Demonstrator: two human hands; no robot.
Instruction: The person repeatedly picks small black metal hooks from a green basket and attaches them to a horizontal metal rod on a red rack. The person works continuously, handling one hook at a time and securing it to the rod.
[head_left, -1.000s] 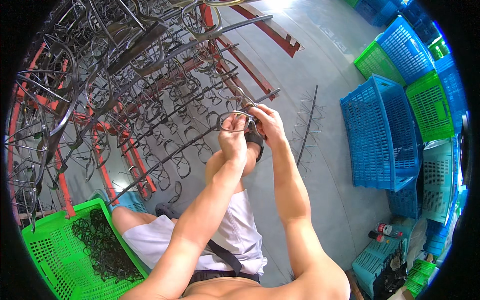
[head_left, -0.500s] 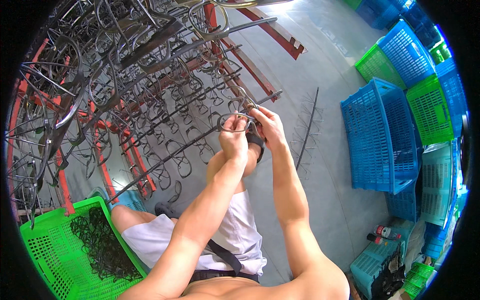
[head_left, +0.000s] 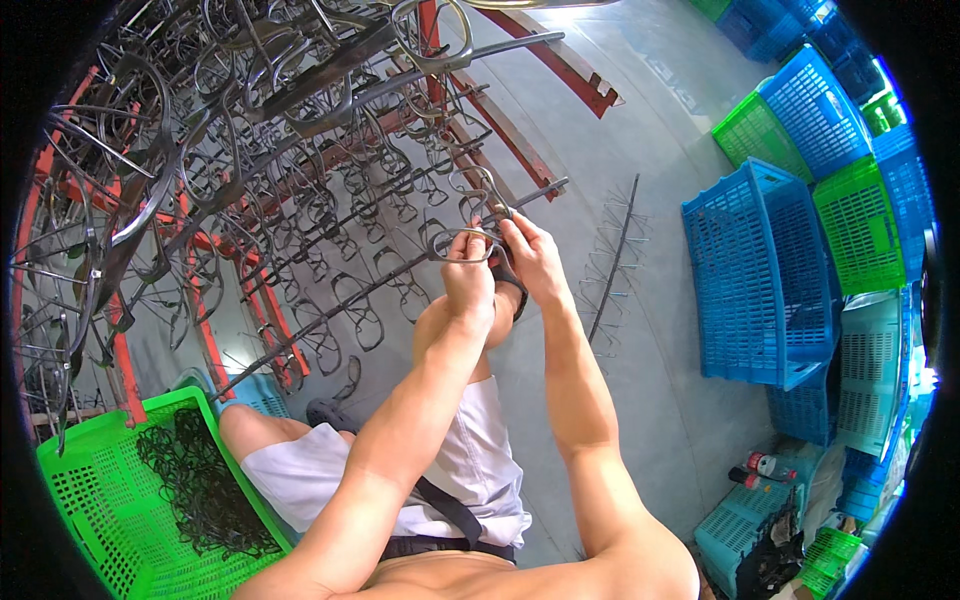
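Observation:
In front of the rack, my left hand [head_left: 470, 280] is closed with its fingertips pinching a dark eyeglass frame [head_left: 436, 247], one rim of which sticks out to the left. Close beside it, my right hand [head_left: 537, 265] grips the same dark frames near the end of a rack bar [head_left: 545, 189]. Fingers partly cover the spot where the hands meet, so I cannot tell whether a second frame is caught between them. Another dark rim [head_left: 470, 183] shows just beyond my fingertips. Many similar eyeglass frames [head_left: 365, 318] hang from the bars on the left.
A red metal rack [head_left: 270, 310] fills the left. A green basket [head_left: 90, 480] holding a heap of dark frames [head_left: 205, 490] stands lower left. A pronged bar [head_left: 613, 265] lies on the floor. Blue crates [head_left: 720, 290], green crates [head_left: 862, 222] and bottles [head_left: 770, 466] are at right.
Both hands have shifted very slightly left, still together on the eyeglass frame. The view has moved a little; nothing is let go.

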